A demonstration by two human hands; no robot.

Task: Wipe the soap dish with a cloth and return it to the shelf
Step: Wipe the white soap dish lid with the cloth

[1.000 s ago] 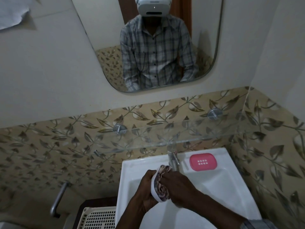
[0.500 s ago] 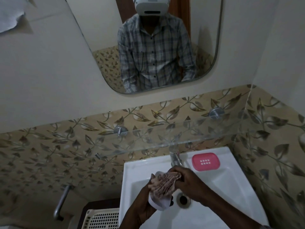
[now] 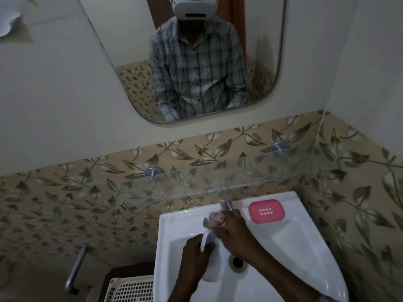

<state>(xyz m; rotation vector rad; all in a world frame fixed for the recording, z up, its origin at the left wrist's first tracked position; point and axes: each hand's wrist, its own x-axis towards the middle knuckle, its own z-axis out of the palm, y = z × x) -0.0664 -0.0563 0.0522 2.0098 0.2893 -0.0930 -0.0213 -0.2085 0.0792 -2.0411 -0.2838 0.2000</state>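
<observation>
Over the white sink (image 3: 305,243) my left hand (image 3: 194,256) grips a white soap dish (image 3: 212,264) by its upper rim, the dish tilted on edge. My right hand (image 3: 235,232) holds a bunched, patterned cloth (image 3: 213,219) at the dish's top end, just under the tap (image 3: 225,202). A pink soap dish insert (image 3: 267,211) with small slots lies on the sink's back ledge to the right. The glass shelf (image 3: 218,182) runs along the tiled wall above the sink.
A mirror (image 3: 196,62) hangs above the shelf and reflects a person in a checked shirt. The sink drain (image 3: 237,261) lies just right of my hands. A cream plastic basket (image 3: 130,288) stands at the lower left beside a metal handle (image 3: 75,269).
My right hand has carried the cloth up from the dish's middle to its top end near the tap. The left hand has shifted its grip on the dish, which now lies lower in the basin.
</observation>
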